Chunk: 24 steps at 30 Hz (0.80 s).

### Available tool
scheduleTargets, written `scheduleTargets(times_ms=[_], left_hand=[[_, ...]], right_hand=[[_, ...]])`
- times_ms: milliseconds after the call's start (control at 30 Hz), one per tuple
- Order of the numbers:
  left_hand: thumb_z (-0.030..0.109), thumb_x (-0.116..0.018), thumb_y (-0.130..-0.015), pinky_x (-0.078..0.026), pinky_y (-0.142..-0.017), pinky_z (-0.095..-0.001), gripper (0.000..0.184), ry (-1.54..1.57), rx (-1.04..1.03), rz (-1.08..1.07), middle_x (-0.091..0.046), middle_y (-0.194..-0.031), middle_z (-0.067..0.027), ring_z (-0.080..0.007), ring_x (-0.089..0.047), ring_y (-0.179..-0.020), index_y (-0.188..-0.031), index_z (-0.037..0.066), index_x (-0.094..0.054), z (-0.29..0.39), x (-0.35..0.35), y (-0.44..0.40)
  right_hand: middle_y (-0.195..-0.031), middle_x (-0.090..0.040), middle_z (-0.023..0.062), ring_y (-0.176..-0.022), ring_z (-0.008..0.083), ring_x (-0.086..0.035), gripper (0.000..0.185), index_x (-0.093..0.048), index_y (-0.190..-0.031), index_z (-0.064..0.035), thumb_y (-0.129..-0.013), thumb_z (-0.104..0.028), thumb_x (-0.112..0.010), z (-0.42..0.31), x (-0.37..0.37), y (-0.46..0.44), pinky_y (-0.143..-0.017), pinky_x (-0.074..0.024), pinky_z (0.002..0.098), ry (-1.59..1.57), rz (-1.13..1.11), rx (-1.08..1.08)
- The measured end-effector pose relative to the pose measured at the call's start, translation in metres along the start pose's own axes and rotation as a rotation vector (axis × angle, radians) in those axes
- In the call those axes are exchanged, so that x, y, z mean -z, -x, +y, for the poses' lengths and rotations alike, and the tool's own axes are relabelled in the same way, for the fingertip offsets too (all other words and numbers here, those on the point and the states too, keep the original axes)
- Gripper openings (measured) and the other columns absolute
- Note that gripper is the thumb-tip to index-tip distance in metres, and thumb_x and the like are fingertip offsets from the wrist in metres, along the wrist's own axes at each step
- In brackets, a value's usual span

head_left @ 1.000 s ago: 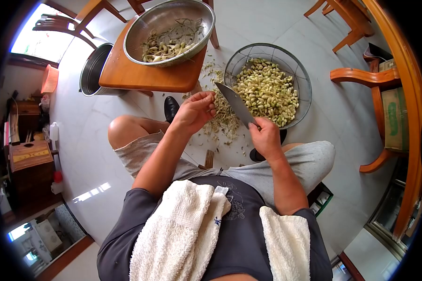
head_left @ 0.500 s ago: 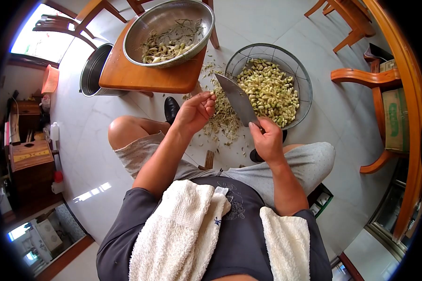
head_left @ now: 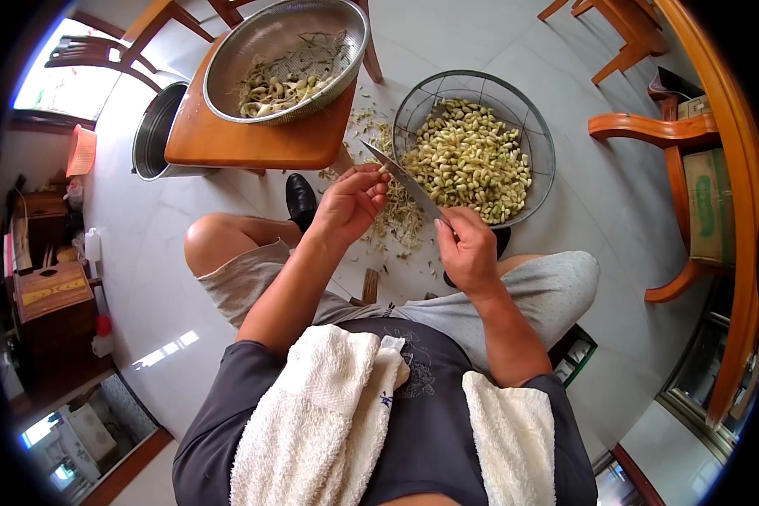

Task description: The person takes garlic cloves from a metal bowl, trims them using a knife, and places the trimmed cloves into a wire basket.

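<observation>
My right hand (head_left: 471, 251) is wrapped round the handle of a kitchen knife (head_left: 413, 187), its broad blade pointing up and left. Between the fingertips of my left hand (head_left: 351, 204) is a small pale bulb (head_left: 384, 169), mostly covered by the fingers. The blade now lies right at that bulb, seen nearly edge-on; whether it touches is too small to tell. Beyond my hands, a heap of trimmed whitish-green bulbs (head_left: 468, 156) fills much of a round wire basket (head_left: 554, 156) on the floor. Dry stalk and root trimmings (head_left: 401, 223) lie scattered below the blade.
A metal colander (head_left: 221, 84) with untrimmed bulbs and stalks stands on a wooden chair (head_left: 253, 152) at upper left. Behind it is a metal bucket (head_left: 153, 143). Wooden furniture (head_left: 675, 139) and a cardboard box (head_left: 708, 207) line the right side. A towel (head_left: 312, 413) hangs over my chest.
The knife has turned from showing its broad face to nearly edge-on, and its blade has come left and down to the bulb at my left fingertips. The camera view has shifted slightly.
</observation>
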State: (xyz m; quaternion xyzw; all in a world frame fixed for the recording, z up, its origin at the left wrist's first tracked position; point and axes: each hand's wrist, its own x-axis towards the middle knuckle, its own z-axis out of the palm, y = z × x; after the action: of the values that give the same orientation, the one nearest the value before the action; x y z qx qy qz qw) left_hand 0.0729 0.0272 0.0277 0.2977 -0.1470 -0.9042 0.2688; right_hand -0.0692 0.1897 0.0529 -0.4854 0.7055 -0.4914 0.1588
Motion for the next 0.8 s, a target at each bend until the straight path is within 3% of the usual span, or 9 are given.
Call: scheduleTargets(times_ms=[567,700,800], left_hand=[[-0.003,-0.060,-0.084,-0.048,-0.055,-0.0270,0.008,-0.130,-0.141,0.021,-0.064,-0.082,-0.0137,-0.0172,-0.060,-0.062,-0.091,-0.001,-0.056,-0.004,0.013,0.001],[-0.001,-0.060,-0.085,-0.047,-0.055,-0.0262,0.007,-0.206,-0.189,-0.025,-0.064,-0.083,-0.0138,-0.0161,-0.058,-0.062,-0.091,-0.001,-0.057,0.002,0.006,0.009],[0.003,-0.060,-0.087,-0.045,-0.055,-0.0255,0.007,-0.079,-0.145,-0.107,-0.063,-0.086,-0.0124,-0.0146,-0.057,-0.065,-0.093,0.000,-0.058,0.008,0.002,0.008]], right_hand=[[-0.086,-0.062,0.0162,-0.075,0.0347,-0.061,0.017,-0.065,-0.096,-0.0010,-0.079,-0.002,-0.059,-0.002,-0.010,0.004,-0.066,-0.0490,0.0389,0.039,-0.015,0.050],[-0.084,-0.061,0.0179,-0.075,0.0372,-0.060,0.014,-0.065,-0.091,-0.0004,-0.079,-0.005,-0.058,0.017,-0.019,0.013,-0.067,-0.0479,0.0419,0.176,-0.143,-0.083],[-0.082,-0.060,0.0189,-0.075,0.0381,-0.060,0.013,-0.065,-0.088,0.0000,-0.079,-0.007,-0.058,0.029,-0.016,0.010,-0.067,-0.0473,0.0431,0.204,-0.162,-0.167]])
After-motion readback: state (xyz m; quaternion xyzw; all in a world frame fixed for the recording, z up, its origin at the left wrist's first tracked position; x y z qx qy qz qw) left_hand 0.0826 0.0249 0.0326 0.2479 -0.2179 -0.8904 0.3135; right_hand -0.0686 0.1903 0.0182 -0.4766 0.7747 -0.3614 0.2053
